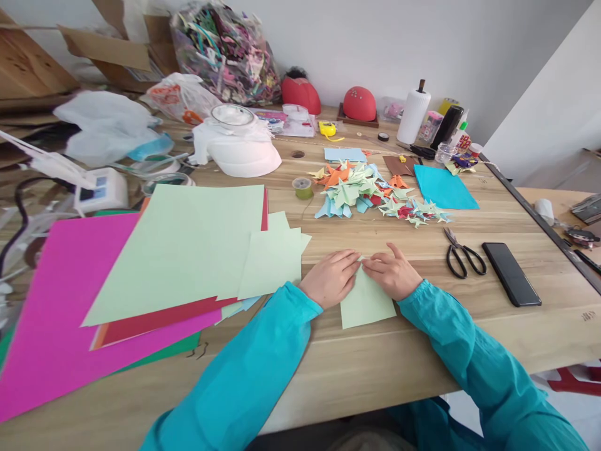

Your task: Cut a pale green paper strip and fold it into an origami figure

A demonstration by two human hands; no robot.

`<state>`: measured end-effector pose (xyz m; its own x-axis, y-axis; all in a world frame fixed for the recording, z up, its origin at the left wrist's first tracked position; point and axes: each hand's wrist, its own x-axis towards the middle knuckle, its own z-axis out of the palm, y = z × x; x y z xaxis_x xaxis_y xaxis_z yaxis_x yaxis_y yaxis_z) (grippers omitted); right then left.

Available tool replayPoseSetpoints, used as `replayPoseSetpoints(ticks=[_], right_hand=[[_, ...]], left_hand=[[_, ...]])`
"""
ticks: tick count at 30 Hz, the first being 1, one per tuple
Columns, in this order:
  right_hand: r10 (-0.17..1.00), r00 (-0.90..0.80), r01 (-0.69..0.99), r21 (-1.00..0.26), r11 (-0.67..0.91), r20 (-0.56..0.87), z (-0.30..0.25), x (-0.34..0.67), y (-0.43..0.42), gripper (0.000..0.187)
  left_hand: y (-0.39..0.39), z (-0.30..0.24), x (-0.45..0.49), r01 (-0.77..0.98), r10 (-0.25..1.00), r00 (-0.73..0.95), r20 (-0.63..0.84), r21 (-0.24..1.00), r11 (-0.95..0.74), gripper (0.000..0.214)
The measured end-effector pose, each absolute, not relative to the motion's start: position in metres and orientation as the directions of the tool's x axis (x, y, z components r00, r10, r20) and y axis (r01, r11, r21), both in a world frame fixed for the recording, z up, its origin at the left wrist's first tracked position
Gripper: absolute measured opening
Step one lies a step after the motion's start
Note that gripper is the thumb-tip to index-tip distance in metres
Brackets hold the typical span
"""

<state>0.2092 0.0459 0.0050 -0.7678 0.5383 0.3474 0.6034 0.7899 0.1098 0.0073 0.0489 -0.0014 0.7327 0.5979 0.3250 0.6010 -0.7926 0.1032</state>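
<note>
I press my left hand [331,277] and right hand [392,274] flat on the pale green paper square [366,304] at the wooden table [375,369]'s near edge, fingertips pinning its top fold so it cannot slide.

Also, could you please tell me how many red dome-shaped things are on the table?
2. One red dome stands at the back, right of the clear bag of scraps; the other red dome sits further right on a dark base. Clutter may hide more.
</note>
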Motion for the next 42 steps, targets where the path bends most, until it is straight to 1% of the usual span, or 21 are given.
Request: replayPoseSetpoints(ticks=[5, 13, 20, 25, 28, 30, 31, 34, 37, 42], right_hand=[[0.56, -0.757, 0.616, 0.081, 0.784, 0.336, 0.004, 0.209, 0.046, 0.026], [0.593, -0.736, 0.637, 0.039, 0.77, 0.327, 0.0, 0.212, 0.048, 0.025], [0.608, -0.714, 0.652, 0.013, 0.758, 0.347, 0.001, 0.209, 0.045, 0.025], [0.674, -0.64, 0.713, -0.041, 0.7, 0.369, 0.002, 0.199, 0.037, 0.023], [0.737, -0.589, 0.776, -0.021, 0.63, 0.331, 0.003, 0.192, 0.034, 0.032], [0.774, -0.561, 0.81, 0.002, 0.587, 0.292, 0.005, 0.189, 0.033, 0.04], [0.784, -0.557, 0.818, 0.015, 0.575, 0.274, 0.005, 0.188, 0.033, 0.041], [0.788, -0.56, 0.823, 0.063, 0.565, 0.256, 0.007, 0.187, 0.034, 0.04], [0.772, -0.572, 0.817, 0.113, 0.565, 0.277, 0.006, 0.191, 0.035, 0.04], [0.76, -0.584, 0.81, 0.137, 0.571, 0.286, 0.006, 0.205, 0.027, 0.035]], left_hand=[[0.054, 0.001, 0.0, 0.545, 0.553, 0.788, 0.271, 0.111, -0.831, 0.035], [0.054, 0.004, -0.004, 0.549, 0.575, 0.787, 0.221, 0.172, -0.818, 0.034], [0.053, 0.005, -0.001, 0.547, 0.56, 0.79, 0.25, 0.126, -0.828, 0.035], [0.05, 0.01, 0.005, 0.579, 0.587, 0.771, 0.245, 0.112, -0.808, 0.032], [0.048, 0.012, 0.009, 0.608, 0.614, 0.752, 0.24, 0.108, -0.787, 0.026], [0.047, 0.012, 0.011, 0.619, 0.621, 0.745, 0.244, 0.098, -0.78, 0.025], [0.047, 0.011, 0.011, 0.621, 0.622, 0.743, 0.248, 0.093, -0.778, 0.026], [0.047, 0.011, 0.013, 0.626, 0.624, 0.738, 0.257, 0.082, -0.775, 0.027], [0.047, 0.011, 0.013, 0.633, 0.63, 0.732, 0.26, 0.082, -0.77, 0.027], [0.048, 0.012, 0.012, 0.629, 0.629, 0.737, 0.248, 0.088, -0.772, 0.029]])
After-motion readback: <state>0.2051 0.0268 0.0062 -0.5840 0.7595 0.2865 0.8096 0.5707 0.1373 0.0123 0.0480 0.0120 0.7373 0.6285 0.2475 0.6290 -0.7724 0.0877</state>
